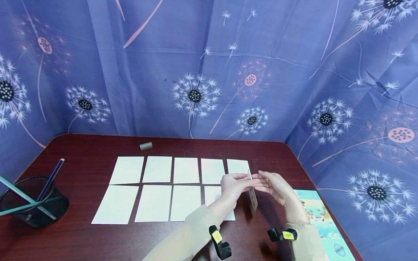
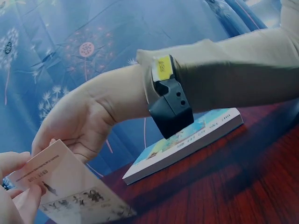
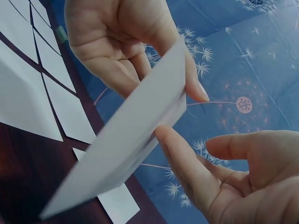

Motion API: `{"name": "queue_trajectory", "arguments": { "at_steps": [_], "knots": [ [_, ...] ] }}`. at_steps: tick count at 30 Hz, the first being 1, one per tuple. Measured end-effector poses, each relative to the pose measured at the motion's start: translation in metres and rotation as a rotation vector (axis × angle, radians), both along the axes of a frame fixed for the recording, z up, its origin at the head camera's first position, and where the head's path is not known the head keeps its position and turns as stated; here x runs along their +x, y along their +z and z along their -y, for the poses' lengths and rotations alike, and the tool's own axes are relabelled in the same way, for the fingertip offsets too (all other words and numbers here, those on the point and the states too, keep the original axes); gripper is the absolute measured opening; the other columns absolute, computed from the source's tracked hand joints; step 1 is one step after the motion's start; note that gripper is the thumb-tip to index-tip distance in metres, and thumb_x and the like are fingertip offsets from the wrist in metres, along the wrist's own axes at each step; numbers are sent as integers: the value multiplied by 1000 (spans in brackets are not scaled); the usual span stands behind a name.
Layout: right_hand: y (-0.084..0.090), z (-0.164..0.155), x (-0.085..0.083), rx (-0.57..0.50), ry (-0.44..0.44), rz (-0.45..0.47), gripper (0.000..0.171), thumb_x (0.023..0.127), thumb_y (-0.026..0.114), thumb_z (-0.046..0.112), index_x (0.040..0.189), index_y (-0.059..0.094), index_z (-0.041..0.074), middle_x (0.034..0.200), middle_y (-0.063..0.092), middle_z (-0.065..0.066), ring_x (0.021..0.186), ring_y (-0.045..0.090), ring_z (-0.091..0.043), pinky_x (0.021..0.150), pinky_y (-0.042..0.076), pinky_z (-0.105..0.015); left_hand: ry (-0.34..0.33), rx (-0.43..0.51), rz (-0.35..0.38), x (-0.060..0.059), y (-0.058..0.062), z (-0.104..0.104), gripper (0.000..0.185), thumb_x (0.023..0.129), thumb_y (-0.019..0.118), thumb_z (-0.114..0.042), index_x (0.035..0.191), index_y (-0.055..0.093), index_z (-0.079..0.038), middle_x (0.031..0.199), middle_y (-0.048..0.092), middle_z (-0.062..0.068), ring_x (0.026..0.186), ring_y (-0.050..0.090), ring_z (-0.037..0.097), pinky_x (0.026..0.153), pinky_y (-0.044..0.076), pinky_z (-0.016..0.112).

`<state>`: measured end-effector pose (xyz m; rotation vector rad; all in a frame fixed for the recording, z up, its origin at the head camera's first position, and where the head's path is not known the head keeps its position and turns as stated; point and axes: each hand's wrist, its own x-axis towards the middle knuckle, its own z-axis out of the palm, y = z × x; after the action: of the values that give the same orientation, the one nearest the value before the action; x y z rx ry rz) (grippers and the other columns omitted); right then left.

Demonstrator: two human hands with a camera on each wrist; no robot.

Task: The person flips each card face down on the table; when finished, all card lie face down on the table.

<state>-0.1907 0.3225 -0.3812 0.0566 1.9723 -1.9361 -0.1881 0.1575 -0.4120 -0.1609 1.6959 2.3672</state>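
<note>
White card stock is what you have between your hands: a single card [image 1: 252, 195] held on edge above the dark wooden table [image 1: 85, 163], just right of the grid of blank white cards [image 1: 169, 188] laid face down in two rows. Take that grid as your landmark. The card hangs over the grid's right end, near the last card of the far row and over the gap at the end of the near row.

Your left hand [image 1: 233, 186] pinches the card's upper edge between thumb and fingertips, fingers curled onto it. Your right hand [image 1: 272, 186] is open and relaxed; one straight fingertip props the card from below, as the right wrist view shows, with the other fingers spread loose and gripping nothing.

I judge the card light, thin and fairly stiff, with a smooth face that could slide out of a loose pinch. It will flex if you squeeze across the middle, so hold it by the edges near a corner, thumb on one face and fingertips on the other. The left wrist view shows print on one face.

Right of the grid lies a book [image 1: 321, 221] with a pale blue cover. Left of it stands a black mesh pen pot [image 1: 36, 204]; beyond its far row lies a small grey eraser [image 1: 146, 146].
</note>
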Motion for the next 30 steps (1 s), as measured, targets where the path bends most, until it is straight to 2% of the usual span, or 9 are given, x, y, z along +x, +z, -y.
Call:
{"name": "queue_trajectory", "arguments": {
  "at_steps": [3,7,11,20,25,30],
  "knots": [
    [-2,-2,-1,13,5,-2,47,106,35,16,129,43,-24,87,74,3,84,71,-4,78,59,-19,-18,58,13,-1,-3,2,40,76,79,-3,111,67,12,97,74,21,84,73,20,77,62,32],
    [-9,-5,-4,21,11,14,44,106,36,17,127,48,-20,88,74,2,84,71,-5,79,59,-19,-63,80,33,-1,-8,6,42,79,73,2,116,62,15,106,71,24,91,72,23,81,61,32],
    [-20,-7,-6,28,30,49,44,105,37,18,126,50,-18,90,74,1,86,72,-6,80,58,-19,-90,39,54,1,-16,10,41,80,69,5,118,60,16,111,69,25,96,71,26,84,60,33],
    [-41,-5,-9,73,75,83,47,105,36,17,128,46,-22,95,73,-1,87,71,-7,82,59,-21,-108,-33,65,4,-31,15,37,79,67,12,115,62,17,106,70,26,95,71,26,84,60,34],
    [-49,-4,-9,88,69,101,46,105,37,18,128,48,-20,93,73,0,86,71,-6,81,59,-21,-119,-82,71,5,-37,17,34,78,69,11,111,64,16,102,71,24,93,72,25,84,60,35],
    [-54,-2,-9,109,48,116,42,103,39,17,121,55,-18,88,73,0,82,71,-6,78,60,-21,-164,-126,83,5,-40,21,33,77,68,9,109,63,15,102,70,20,94,70,24,86,60,35]
  ]
}}
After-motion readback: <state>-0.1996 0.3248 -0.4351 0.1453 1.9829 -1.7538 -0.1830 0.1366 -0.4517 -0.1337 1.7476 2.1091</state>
